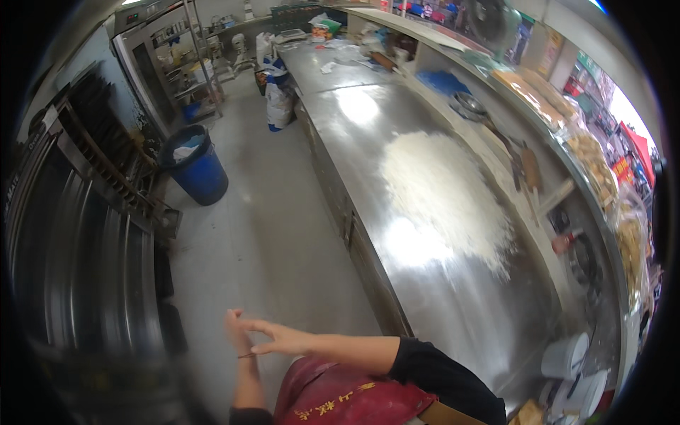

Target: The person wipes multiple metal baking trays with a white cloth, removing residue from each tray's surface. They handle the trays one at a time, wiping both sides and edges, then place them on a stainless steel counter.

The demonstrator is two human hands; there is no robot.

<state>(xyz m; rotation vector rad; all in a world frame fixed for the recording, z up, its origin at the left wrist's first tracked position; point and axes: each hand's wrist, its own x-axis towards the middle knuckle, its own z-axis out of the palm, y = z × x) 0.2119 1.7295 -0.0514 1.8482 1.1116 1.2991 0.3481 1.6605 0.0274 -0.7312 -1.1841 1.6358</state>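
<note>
Above the floor, left of the steel worktable (366,199), my two hands meet in front of my red apron (340,390). My left hand (234,326) is raised, blurred and seen nearly edge-on. A thin band (246,355) circles its wrist. My right hand (279,339) reaches across my body, its thumb and fingers spread about the left hand and wrist. No object shows in the right hand; the left hand's fingers cannot be made out. A broad, thin spread of white powder, perhaps flour (438,186), lies on the worktable.
A blue bin (204,175) stands on the floor at left, beyond a steel oven (90,255). Sacks (279,101) stand by the table's far end. Rolling pins (530,167) and metal bowls (470,102) lie along the right-hand shelf. White buckets (566,353) sit at the near right.
</note>
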